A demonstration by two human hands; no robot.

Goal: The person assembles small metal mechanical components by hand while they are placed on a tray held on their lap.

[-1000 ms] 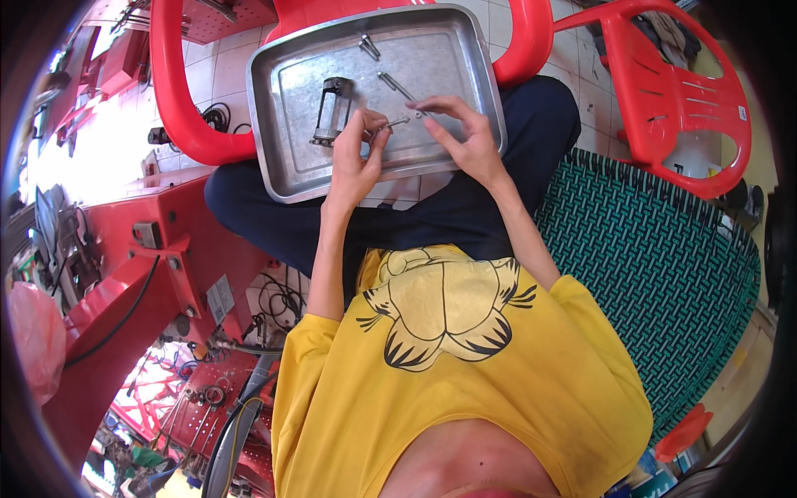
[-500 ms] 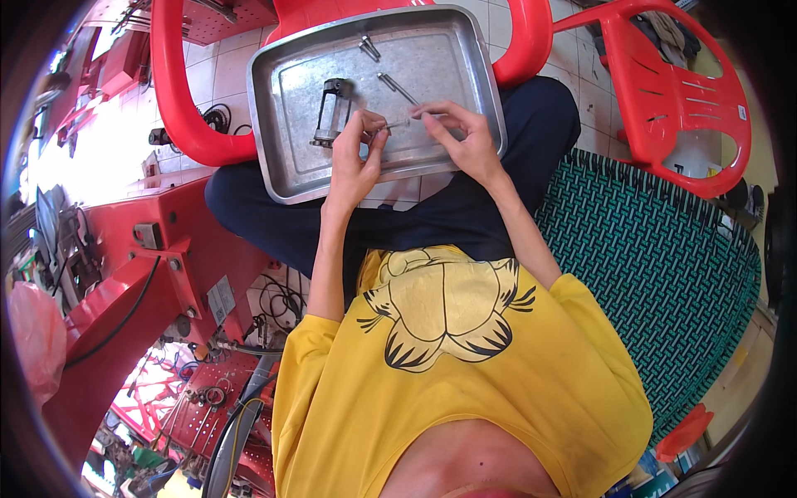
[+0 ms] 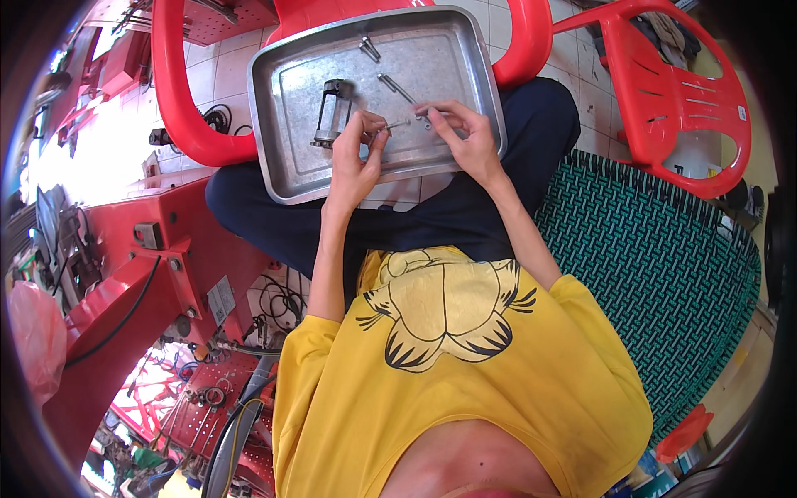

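Over a shallow metal tray (image 3: pixel 286 187), my left hand (image 3: pixel 357 153) pinches a thin bolt (image 3: pixel 398 124) between thumb and forefinger, its end pointing toward the right hand. My right hand (image 3: pixel 466 139) is closed at the fingertips just right of the bolt's end. Small shiny pieces (image 3: pixel 427 123) show at those fingertips, too small to name surely. Close by the left fingers stands a dark-ended metal cylinder part (image 3: pixel 334 112) inside the tray. Two long bolts (image 3: pixel 397 88) lie beyond the right fingers, and several shorter bolts (image 3: pixel 369 50) rest near the tray's far side.
A red plastic chair (image 3: pixel 187 116) holds the tray between its arms. Another red chair (image 3: pixel 685 100) stands at the far right. Beside my right leg is a green woven seat (image 3: pixel 647 274). A red metal frame (image 3: pixel 174 224) and cables (image 3: pixel 278 303) lie to the left.
My right fingertips have shifted slightly at the bolt's end, and the small shiny pieces there now show more clearly. The left hand and the parts in the tray stay put.
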